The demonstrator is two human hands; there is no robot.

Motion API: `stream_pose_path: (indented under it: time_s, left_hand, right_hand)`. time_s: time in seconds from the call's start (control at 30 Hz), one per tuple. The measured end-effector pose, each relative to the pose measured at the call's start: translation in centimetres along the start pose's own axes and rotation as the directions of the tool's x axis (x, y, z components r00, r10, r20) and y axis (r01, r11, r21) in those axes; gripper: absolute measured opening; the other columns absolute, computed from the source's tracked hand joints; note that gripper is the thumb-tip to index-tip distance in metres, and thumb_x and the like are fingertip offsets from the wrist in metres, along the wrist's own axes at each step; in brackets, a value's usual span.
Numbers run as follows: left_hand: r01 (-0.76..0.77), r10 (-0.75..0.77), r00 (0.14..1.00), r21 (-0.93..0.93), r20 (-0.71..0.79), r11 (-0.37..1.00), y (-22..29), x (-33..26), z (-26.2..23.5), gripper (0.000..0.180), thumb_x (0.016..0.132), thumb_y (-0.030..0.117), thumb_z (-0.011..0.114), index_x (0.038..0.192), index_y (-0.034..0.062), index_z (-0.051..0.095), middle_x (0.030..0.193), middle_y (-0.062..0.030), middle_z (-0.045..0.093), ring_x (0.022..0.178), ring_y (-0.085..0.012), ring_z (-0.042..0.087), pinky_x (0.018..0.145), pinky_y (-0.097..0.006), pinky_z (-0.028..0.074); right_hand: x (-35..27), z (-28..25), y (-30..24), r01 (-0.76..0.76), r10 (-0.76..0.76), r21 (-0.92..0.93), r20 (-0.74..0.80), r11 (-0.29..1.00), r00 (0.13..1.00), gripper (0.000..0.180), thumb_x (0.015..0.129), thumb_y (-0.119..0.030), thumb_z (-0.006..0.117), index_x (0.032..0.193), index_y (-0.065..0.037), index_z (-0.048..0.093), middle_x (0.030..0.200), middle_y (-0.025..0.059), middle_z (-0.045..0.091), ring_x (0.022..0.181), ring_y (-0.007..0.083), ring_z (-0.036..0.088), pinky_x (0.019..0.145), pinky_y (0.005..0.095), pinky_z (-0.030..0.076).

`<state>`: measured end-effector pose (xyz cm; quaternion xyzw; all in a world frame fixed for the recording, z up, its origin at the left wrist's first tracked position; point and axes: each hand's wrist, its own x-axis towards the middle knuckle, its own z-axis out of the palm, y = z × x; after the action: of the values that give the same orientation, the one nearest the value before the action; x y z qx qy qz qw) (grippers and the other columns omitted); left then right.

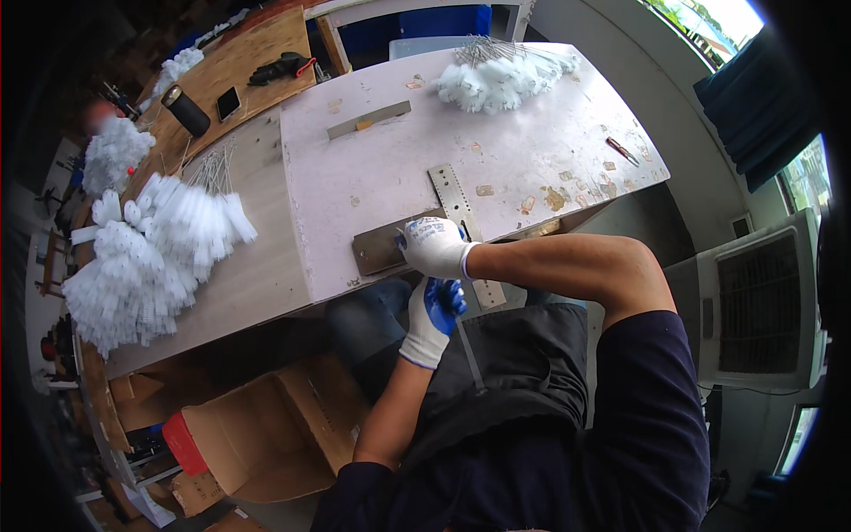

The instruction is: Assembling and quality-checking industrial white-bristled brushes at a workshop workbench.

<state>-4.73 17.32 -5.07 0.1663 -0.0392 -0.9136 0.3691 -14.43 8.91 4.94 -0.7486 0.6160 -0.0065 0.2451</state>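
Both my hands wear white gloves with blue palms and meet at the table's near edge. My left hand [430, 321] is closed, and a thin, pale, translucent strip [470, 356] runs down from it over my dark apron. Just above it, my right hand [434, 248] has curled fingers beside a flat metal plate [379, 250]; what they pinch is hidden. A perforated metal bar [454, 197] passes by my right hand, crossing the table edge and sticking out toward me.
White tufted bundles with thin wire stems lie at the left [151, 257] and far right [505, 80]. A metal strip [370, 120], a red-handled tool [622, 151], a black bottle [186, 111], a phone [228, 104] and a dark glove [282, 69] lie about. An open cardboard box [266, 426] stands below.
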Motion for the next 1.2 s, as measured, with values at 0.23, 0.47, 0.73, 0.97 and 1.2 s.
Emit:
stream_pose_path:
  time_s: [0.23, 0.47, 0.73, 0.97, 1.2]
  left_hand:
    - [0.192, 0.012, 0.939, 0.556, -0.342, 0.809, 10.1, -5.6, 1.1, 0.021, 0.1, 0.023, 0.052, 0.082, 0.0119, 0.055, 0.058, 0.0034, 0.046, 0.04, -0.0071, 0.041, 0.036, -0.022, 0.03]
    - [0.186, 0.17, 0.965, 0.978, -0.199, 0.092, 13.9, -5.8, 1.7, 0.016, 0.097, 0.019, 0.057, 0.1, 0.0043, 0.063, 0.072, -0.0026, 0.06, 0.062, -0.0157, 0.059, 0.057, -0.028, 0.047]
    - [0.053, 0.835, 0.549, 0.999, -0.031, 0.002, 6.2, -11.1, 4.3, 0.029, 0.094, 0.01, 0.053, 0.121, -0.0016, 0.06, 0.107, -0.013, 0.067, 0.082, -0.0208, 0.066, 0.069, -0.031, 0.054]
    - [-0.462, 0.815, 0.354, 0.672, -0.459, 0.579, 11.2, -1.5, 4.0, 0.031, 0.101, 0.018, 0.044, 0.122, 0.0005, 0.06, 0.109, -0.0171, 0.066, 0.086, -0.0259, 0.067, 0.071, -0.037, 0.058]
    - [-0.411, 0.832, 0.415, 0.739, -0.369, 0.533, 14.4, 6.3, 6.8, 0.03, 0.097, 0.01, 0.046, 0.12, 0.0057, 0.065, 0.063, 0.0013, 0.044, 0.051, -0.0119, 0.044, 0.048, -0.028, 0.04]
  right_hand:
    - [0.5, -2.1, 2.6, 0.285, -0.276, -0.052, 0.136, 0.957, 0.951, 0.051, 0.087, -0.049, 0.061, 0.102, -0.001, 0.068, 0.093, 0.02, 0.07, 0.09, 0.0351, 0.069, 0.083, 0.0421, 0.053]
    - [2.8, -1.3, 4.6, 0.585, -0.587, -0.296, 0.09, 0.755, 0.804, 0.042, 0.078, -0.044, 0.068, 0.091, -0.004, 0.065, 0.078, 0.0129, 0.068, 0.077, 0.0307, 0.069, 0.068, 0.0411, 0.053]
    - [2.4, 0.2, 3.7, 0.453, -0.472, -0.233, -0.029, 0.86, 0.881, 0.034, 0.08, -0.037, 0.066, 0.089, -0.004, 0.064, 0.078, 0.014, 0.068, 0.075, 0.0313, 0.069, 0.069, 0.0413, 0.053]
    - [1.5, 0.6, 2.5, 0.305, -0.322, -0.16, -0.096, 0.939, 0.942, 0.037, 0.087, -0.043, 0.062, 0.09, -0.005, 0.062, 0.079, 0.0135, 0.068, 0.076, 0.0312, 0.069, 0.071, 0.0421, 0.052]
    - [1.4, 1.3, 4.6, 0.348, -0.367, -0.141, -0.152, 0.927, 0.918, 0.037, 0.089, -0.043, 0.06, 0.086, -0.005, 0.061, 0.073, 0.0127, 0.067, 0.071, 0.0307, 0.069, 0.07, 0.0426, 0.051]
